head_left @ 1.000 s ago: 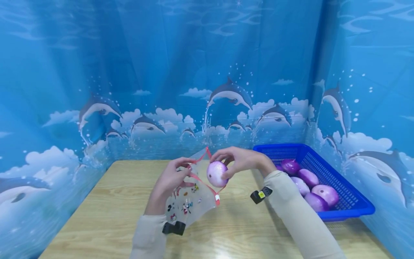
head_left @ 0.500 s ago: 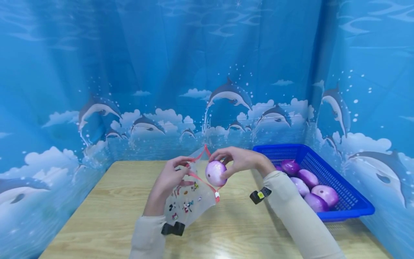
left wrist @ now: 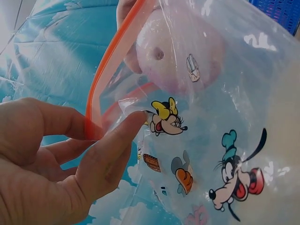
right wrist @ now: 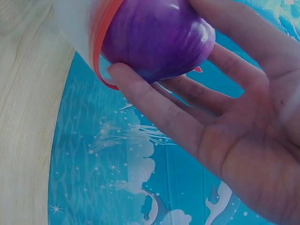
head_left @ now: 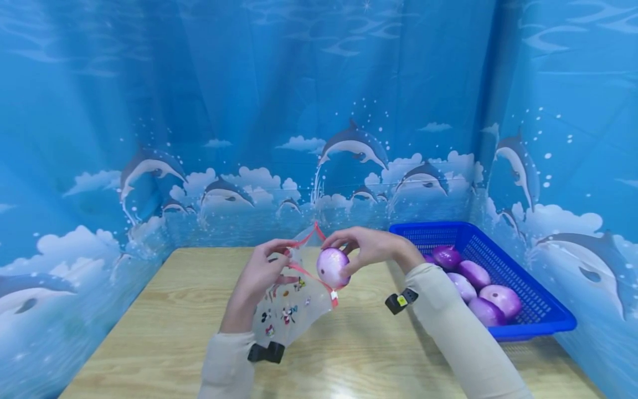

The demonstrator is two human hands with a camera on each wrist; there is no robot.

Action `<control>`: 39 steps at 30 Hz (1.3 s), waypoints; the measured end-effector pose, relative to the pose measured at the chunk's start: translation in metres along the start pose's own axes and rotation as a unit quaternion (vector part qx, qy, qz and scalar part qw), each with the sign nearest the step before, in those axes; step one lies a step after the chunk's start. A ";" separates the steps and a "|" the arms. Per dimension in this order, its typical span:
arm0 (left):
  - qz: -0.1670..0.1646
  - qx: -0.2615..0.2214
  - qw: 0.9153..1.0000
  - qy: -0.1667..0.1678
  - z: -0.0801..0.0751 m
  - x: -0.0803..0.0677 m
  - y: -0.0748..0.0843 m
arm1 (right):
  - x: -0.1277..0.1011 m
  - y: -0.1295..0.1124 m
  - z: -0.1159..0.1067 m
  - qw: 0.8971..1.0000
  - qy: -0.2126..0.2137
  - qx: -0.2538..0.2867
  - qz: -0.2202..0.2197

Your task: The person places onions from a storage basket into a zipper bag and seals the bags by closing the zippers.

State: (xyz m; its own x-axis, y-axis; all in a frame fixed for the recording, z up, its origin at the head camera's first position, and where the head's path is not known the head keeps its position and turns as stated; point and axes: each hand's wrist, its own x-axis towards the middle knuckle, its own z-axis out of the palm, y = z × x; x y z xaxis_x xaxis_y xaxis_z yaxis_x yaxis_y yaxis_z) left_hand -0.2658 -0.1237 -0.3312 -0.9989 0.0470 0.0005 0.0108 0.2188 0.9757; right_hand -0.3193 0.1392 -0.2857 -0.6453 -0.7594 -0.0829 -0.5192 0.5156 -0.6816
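Note:
My left hand (head_left: pixel 260 272) pinches the rim of a clear zip bag (head_left: pixel 295 316) with a red zip edge and printed cartoon figures. A small white slider (head_left: pixel 334 298) sits at the near corner of its spread mouth. Between thumb and curled fingers, my right hand (head_left: pixel 371 246) grips a purple-and-white onion (head_left: pixel 331 267) at that mouth. Through the film in the left wrist view, the onion (left wrist: pixel 157 54) shows pale with a dark round spot. In the right wrist view, its shiny purple side (right wrist: pixel 157 40) lies against the red rim (right wrist: pixel 97 61).
A blue plastic basket (head_left: pixel 540 293) stands on the right of the wooden table (head_left: pixel 164 321), holding several more purple onions (head_left: pixel 475 274). Blue dolphin-printed curtains (head_left: pixel 279 111) enclose the table's back and sides.
Both hands have shifted very slightly left with the bag and onion. The slider corner of the bag has risen a little. The grips stay the same.

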 end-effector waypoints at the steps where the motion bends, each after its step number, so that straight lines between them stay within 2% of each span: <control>1: 0.000 0.000 1.000 0.001 0.000 0.000 0.000 | 0.000 0.000 0.000 1.000 -0.001 0.002 0.001; 14: 0.005 0.003 1.000 0.015 -0.003 0.000 0.001 | 0.000 0.001 -0.001 1.000 -0.008 0.009 0.016; 27: 0.000 -0.007 1.000 0.014 -0.005 0.000 0.003 | -0.001 0.001 -0.002 0.999 -0.020 0.023 0.013; 33: 0.000 -0.004 1.000 0.010 -0.004 0.000 0.001 | -0.008 0.001 -0.008 0.999 -0.023 0.036 0.018; 39: 0.000 0.003 1.000 0.010 -0.001 0.002 -0.001 | -0.020 0.005 -0.018 0.999 -0.016 0.024 0.037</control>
State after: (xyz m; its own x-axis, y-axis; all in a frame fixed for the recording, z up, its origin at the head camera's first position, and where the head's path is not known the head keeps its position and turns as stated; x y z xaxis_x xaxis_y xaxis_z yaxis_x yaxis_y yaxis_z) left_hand -0.2674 -0.1252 -0.3318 -0.9996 0.0276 0.0042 0.0103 0.2253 0.9742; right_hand -0.3191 0.1642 -0.2741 -0.6625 -0.7327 -0.1559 -0.4436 0.5514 -0.7066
